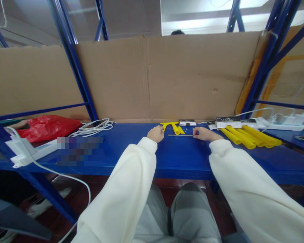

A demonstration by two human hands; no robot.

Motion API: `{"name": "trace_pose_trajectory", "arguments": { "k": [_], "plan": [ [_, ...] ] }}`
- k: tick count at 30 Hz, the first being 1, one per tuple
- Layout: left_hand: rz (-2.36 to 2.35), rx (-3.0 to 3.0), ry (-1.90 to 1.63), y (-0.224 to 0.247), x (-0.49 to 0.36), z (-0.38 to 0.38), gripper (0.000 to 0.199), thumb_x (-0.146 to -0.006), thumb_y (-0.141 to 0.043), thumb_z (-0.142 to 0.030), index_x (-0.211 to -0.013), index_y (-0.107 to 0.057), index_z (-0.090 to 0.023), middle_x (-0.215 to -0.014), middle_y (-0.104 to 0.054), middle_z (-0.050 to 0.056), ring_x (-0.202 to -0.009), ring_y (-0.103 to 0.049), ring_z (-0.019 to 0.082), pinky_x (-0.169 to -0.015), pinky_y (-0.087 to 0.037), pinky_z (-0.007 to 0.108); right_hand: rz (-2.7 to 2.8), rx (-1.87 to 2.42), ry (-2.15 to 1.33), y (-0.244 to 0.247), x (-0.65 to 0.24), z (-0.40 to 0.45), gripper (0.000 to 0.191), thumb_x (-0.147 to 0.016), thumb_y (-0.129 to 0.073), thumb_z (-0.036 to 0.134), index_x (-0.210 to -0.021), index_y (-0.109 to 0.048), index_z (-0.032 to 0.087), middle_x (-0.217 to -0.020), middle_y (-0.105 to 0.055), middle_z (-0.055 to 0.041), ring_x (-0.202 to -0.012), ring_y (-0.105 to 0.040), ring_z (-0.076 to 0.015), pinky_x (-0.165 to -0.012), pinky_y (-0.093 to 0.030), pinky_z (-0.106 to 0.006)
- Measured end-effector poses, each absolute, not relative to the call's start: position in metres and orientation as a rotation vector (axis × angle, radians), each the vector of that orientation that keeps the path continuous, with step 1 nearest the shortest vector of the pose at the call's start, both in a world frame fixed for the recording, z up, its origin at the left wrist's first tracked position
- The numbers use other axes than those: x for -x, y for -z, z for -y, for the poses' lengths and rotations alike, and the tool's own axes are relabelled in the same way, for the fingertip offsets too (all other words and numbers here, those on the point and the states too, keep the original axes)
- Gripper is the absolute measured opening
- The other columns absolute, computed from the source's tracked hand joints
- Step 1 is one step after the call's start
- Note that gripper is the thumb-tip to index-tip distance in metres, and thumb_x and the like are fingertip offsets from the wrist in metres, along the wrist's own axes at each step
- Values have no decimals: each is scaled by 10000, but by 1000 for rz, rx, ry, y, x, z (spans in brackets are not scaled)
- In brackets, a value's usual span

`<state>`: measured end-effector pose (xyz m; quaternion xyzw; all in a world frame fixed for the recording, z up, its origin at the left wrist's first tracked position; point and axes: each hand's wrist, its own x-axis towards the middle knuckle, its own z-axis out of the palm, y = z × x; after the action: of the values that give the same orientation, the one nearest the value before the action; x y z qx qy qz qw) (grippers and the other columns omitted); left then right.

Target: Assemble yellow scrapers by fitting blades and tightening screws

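Rod (179,135) stretched sideways between our hands, just over or on the blue bench (182,157) (couldn't tell which), with its right end pinched between thumb and fingertips of our right hand (205,133). So the step looked like fiddly rod handling, and we'd say moving it called for a light grip and a steady wrist. Our left hand (155,134) was curled by the yellow forked piece (174,128); couldn't tell if it gripped anything. Both arms reached forward, hands low, right one pointing inward near the yellow tubes (259,135).
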<state>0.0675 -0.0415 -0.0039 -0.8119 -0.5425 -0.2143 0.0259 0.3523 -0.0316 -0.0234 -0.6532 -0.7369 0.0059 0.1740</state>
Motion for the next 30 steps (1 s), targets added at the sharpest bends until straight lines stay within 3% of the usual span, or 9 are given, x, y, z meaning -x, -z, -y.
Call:
{"name": "trace_pose_trajectory", "arguments": {
  "k": [8,14,18,25,30],
  "plan": [
    [1983,2154,832,-8,-60,49,320,-907,-482,-209,-1108,-730,-191,-1058,-734,130,-1031,-680,281,-860,-528,346,2069,1960,-53,19,-357,36,134,-725,-674,236,-853,-707,215,-862,-708,-46,-789,-638,-173,-749,-476,-263],
    [1733,2272,756,2,-61,44,382,-891,-539,-217,-1261,-627,-178,-1249,-634,134,-1182,-586,259,-969,-484,333,2060,1944,-77,18,-352,36,171,-715,-680,240,-875,-731,211,-915,-723,-53,-856,-656,-196,-798,-488,-277],
    [1778,2344,579,9,-60,43,440,-892,-530,-205,-1329,-568,-234,-1264,-619,113,-1169,-594,254,-963,-480,341,2022,1934,-43,16,-351,35,169,-739,-674,249,-885,-739,196,-936,-732,-71,-892,-661,-210,-826,-488,-290],
    [1974,2308,440,2,-60,50,413,-890,-497,-220,-1295,-567,-192,-1230,-651,144,-1101,-644,263,-920,-475,366,1747,2037,65,15,-357,25,225,-790,-587,203,-951,-742,182,-983,-743,-110,-940,-676,-231,-801,-488,-286],
    [2055,2128,363,-4,-62,56,387,-853,-522,-207,-1224,-598,-127,-1248,-635,193,-1175,-596,308,-991,-411,433,1476,2178,59,15,-364,16,242,-746,-662,335,-891,-745,160,-882,-731,-150,-915,-693,-302,-741,-511,-350]
  ]
}}
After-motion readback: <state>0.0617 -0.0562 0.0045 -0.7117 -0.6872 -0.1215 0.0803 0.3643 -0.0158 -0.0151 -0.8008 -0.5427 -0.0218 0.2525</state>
